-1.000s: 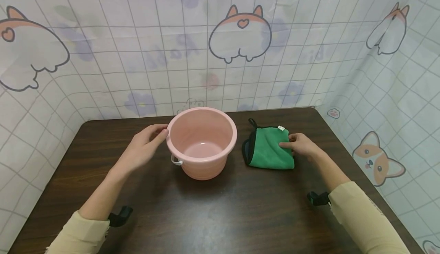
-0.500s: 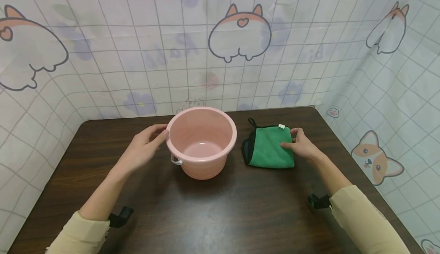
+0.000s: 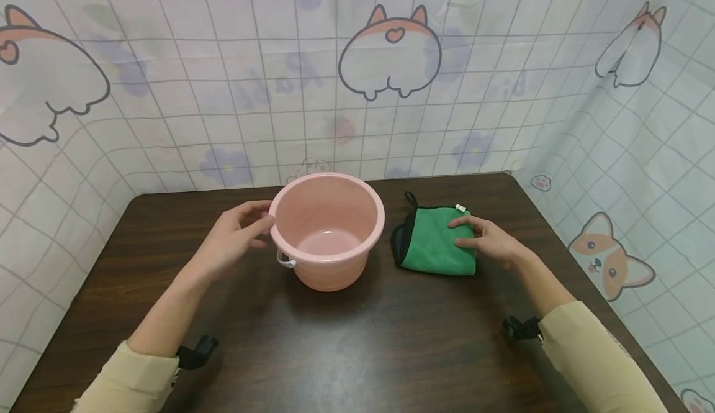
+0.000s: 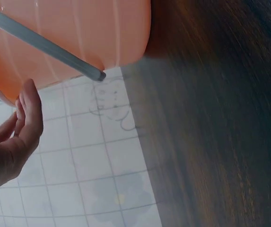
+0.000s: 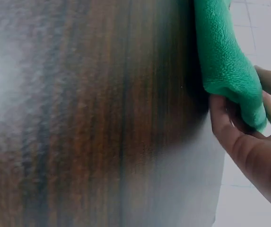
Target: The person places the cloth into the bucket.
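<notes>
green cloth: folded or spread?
Folded: the green cloth shows a rounded fold at the right hand in the wrist view, overlapping black-edged layers in the head view.

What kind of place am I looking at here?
Probably a makeshift indoor work corner: wrinkled wall sheeting printed with cartoon dogs hangs behind a dark wood-grain table, which holds a pink bucket and a green cloth.

- Pink bucket (image 4: 111, 28): stands near the edge of the dark wood worktop (image 4: 211, 142).
- Grey handle (image 4: 45, 45): lies slantwise across the bucket's side.
- Left hand (image 4: 10, 149): fingertips at the rim.
- Gridded sheet (image 4: 62, 189): beyond the edge.
</notes>
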Available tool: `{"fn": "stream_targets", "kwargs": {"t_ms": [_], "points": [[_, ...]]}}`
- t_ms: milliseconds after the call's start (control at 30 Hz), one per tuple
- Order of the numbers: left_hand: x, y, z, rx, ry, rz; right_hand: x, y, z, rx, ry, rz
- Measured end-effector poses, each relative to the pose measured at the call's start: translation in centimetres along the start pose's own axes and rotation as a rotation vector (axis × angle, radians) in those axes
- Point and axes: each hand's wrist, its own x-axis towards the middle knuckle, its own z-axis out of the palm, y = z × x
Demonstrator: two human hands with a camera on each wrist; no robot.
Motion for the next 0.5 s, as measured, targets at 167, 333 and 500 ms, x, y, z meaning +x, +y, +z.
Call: {"fn": "stream_targets", "kwargs": {"t_ms": [167,333,500], "points": [[0.25,0.11,-0.07,-0.111,-0.011,-0.022,0.29,0.0,-0.01,0.068,-0.022,0.018],[0.42,0.06,-0.15,-0.217,-0.036,-0.044,0.51,-0.36,0.15,0.104,-0.044,0.022],[0.56,0.04,-0.12,-0.282,-0.042,-0.057,0.63,-0.9,0.37,0.085,-0.046,0.008]]}}
